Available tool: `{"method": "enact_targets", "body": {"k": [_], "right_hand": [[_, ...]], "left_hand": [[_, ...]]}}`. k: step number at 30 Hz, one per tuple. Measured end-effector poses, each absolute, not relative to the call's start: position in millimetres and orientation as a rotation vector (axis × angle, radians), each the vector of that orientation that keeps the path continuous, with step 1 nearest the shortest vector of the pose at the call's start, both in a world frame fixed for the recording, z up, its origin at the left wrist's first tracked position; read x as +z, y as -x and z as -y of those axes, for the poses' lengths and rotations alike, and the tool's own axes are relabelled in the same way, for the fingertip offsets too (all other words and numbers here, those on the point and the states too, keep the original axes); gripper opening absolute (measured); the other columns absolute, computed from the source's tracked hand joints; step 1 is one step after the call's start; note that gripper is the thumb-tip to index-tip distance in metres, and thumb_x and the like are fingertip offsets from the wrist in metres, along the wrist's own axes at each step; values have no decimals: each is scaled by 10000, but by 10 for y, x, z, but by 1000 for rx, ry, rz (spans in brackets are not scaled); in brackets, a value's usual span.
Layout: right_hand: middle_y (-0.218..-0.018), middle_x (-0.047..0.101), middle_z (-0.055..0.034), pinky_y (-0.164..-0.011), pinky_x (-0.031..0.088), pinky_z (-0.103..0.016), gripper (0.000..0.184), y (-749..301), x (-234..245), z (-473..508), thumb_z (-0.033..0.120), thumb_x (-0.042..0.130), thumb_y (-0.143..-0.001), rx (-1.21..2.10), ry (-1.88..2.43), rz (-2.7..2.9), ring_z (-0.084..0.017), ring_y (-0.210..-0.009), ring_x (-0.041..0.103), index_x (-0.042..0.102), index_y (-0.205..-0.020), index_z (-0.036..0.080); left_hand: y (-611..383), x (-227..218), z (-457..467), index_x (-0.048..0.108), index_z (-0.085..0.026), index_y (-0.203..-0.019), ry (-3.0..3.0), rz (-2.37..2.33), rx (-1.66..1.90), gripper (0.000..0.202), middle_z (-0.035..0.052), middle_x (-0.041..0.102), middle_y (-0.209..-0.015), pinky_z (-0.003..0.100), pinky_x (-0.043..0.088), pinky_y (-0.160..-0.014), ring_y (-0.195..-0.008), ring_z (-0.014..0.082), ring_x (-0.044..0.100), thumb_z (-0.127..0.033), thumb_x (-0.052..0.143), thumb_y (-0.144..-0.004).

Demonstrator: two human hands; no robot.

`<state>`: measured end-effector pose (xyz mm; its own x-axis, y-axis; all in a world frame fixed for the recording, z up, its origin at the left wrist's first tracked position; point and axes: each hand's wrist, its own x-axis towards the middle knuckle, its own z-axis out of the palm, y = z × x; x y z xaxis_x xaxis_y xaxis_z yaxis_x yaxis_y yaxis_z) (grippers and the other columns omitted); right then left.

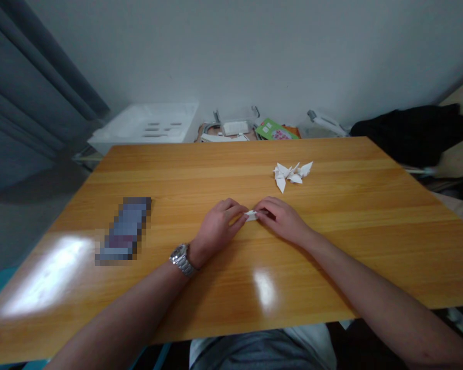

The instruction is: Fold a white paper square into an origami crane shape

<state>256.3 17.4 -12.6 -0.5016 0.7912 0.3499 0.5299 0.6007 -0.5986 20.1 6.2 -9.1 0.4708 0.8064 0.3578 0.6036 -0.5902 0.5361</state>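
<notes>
A small folded piece of white paper is pinched between my two hands, just above or on the middle of the wooden table. My left hand, with a metal watch at the wrist, grips its left end between thumb and fingers. On the opposite side, my right hand pinches the right end. Beyond my right hand lie several white folded-paper cranes, bunched together. Fingertips cover both ends of the paper, so its full shape is hidden.
A pixelated phone-like object lies on the left of the table. Past the far edge are a white tray-like box, a green booklet and cables. Dark cloth is heaped at the right. A grey curtain hangs at left.
</notes>
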Motion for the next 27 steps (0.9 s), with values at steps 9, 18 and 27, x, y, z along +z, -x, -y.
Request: {"method": "enact_targets", "body": {"k": [9, 18, 27], "right_hand": [[-997, 680, -70, -841, 507, -356, 55, -2553, -138, -191, 203, 609, -985, 550, 1014, 2221, -224, -953, 628, 663, -987, 215], [-1051, 698, -84, -869, 535, -388, 134, -2582, -153, -204, 184, 616, -974, 444, 970, 2286, -231, -988, 648, 741, -960, 228], [-1177, 722, -101, -935, 551, -436, 170, -2687, -164, -226, 224, 637, -978, 313, 952, 2375, -251, -1074, 669, 794, -1039, 248]], "left_hand": [[-201, -101, -75, 722, -199, -999, -2428, -1177, 820, 120, 50, 676, -1003, 319, 518, -852, -923, 186, 629, -276, 630, -994], [-205, -57, -64, 734, -211, -1024, -2599, -1158, 700, 163, 68, 691, -1068, 359, 518, -883, -968, 210, 635, -289, 591, -1016], [-208, 35, 13, 621, -164, -1308, -2849, -946, 527, 301, 101, 677, -1328, 418, 478, -1085, -1212, 243, 626, -269, 530, -1041]]}}
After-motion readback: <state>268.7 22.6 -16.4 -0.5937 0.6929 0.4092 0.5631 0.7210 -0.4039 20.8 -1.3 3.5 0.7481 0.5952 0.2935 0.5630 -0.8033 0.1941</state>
